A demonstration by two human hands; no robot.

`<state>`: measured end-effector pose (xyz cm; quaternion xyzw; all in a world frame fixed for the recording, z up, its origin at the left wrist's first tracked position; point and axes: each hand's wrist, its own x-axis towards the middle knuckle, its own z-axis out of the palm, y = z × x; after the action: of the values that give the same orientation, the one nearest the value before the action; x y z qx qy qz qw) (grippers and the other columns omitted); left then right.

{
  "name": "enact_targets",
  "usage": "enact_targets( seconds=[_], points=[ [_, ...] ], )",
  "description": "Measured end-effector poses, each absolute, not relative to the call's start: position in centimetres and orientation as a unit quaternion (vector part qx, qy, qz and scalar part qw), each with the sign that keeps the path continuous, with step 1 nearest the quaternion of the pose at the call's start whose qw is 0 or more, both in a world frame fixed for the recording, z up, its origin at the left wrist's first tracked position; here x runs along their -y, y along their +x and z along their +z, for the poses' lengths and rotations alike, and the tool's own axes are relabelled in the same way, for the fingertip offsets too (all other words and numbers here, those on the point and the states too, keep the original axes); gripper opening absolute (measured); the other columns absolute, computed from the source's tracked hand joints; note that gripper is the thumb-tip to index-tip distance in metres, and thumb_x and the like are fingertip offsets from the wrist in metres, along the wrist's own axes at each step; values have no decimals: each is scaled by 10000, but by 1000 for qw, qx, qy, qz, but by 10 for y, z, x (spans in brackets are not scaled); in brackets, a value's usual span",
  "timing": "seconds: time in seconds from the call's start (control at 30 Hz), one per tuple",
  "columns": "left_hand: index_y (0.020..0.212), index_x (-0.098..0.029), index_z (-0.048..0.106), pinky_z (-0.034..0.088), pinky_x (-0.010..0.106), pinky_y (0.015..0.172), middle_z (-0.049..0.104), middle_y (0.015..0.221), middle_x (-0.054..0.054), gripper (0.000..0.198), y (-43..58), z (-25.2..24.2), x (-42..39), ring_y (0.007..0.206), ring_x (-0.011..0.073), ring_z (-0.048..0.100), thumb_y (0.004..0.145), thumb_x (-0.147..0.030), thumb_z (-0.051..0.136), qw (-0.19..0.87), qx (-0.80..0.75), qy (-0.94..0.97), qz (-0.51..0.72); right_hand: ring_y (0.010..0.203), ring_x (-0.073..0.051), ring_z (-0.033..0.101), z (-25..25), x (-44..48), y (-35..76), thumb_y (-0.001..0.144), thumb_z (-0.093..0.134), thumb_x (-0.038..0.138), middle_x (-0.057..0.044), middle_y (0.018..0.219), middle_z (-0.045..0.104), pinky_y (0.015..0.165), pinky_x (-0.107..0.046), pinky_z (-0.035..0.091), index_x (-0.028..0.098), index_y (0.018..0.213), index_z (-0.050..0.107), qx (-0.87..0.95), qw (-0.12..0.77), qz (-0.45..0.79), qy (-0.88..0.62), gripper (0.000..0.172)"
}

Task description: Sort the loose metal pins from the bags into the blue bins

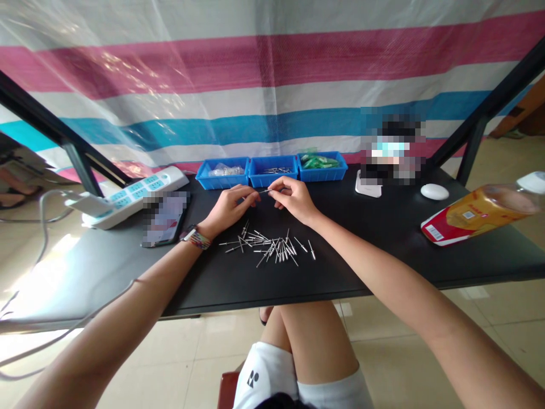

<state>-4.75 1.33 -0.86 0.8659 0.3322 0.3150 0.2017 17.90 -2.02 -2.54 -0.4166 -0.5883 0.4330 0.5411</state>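
Note:
A thin silver blind rivet [264, 191] spans the small gap between my hands, just in front of the blue bins. My right hand [293, 197] pinches one end of it between thumb and fingers. At its other end, the thumb and fingers of my left hand [232, 207] are closed together; their tips partly hide it. Below both hands, a loose pile of similar blind rivets [279, 248] lies scattered on the black table [340, 278], pointing in many directions.
Three joined blue bins hold clear bags [225, 170], metal pins [277, 170] and green packets [319, 161]. A white power strip [140, 196] and phone [166, 218] lie left. At right are a white case [368, 184], a white oval object [434, 192] and a drink bottle [477, 215].

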Motion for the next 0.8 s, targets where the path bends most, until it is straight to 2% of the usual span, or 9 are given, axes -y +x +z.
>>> enact_targets(
  seconds=[0.33, 0.5, 0.63, 0.8],
  points=[
    [908, -220, 721, 529, 354, 887, 746, 888, 55, 424, -50, -13, -17, 903, 225, 696, 1111, -515, 494, 205, -321, 871, 311, 601, -127, 653, -21, 26, 181, 882, 715, 421, 0, 829, 696, 542, -234, 525, 205, 865, 672, 624, 523, 402, -418, 221],
    [1021, -213, 699, 546, 342, 816, 746, 881, 51, 364, -48, -12, -13, 832, 219, 704, 1066, -548, 562, 226, -349, 849, 327, 572, -113, 638, -23, 23, 181, 948, 668, 483, -18, 831, 734, 545, -224, 512, 197, 816, 665, 639, 488, 416, -424, 316],
    [1080, -208, 685, 549, 330, 793, 736, 881, 46, 342, -47, -10, -10, 825, 214, 706, 1058, -527, 565, 231, -351, 841, 341, 559, -107, 635, -25, 21, 180, 967, 671, 505, -33, 832, 755, 544, -219, 515, 185, 820, 691, 642, 475, 427, -424, 352],
    [981, -210, 677, 536, 323, 799, 736, 863, 41, 348, -48, -12, -13, 816, 206, 693, 1072, -523, 557, 215, -349, 849, 334, 563, -116, 658, -27, 20, 180, 918, 738, 468, -16, 860, 746, 509, -220, 516, 203, 950, 698, 619, 498, 426, -432, 270]
  ],
)
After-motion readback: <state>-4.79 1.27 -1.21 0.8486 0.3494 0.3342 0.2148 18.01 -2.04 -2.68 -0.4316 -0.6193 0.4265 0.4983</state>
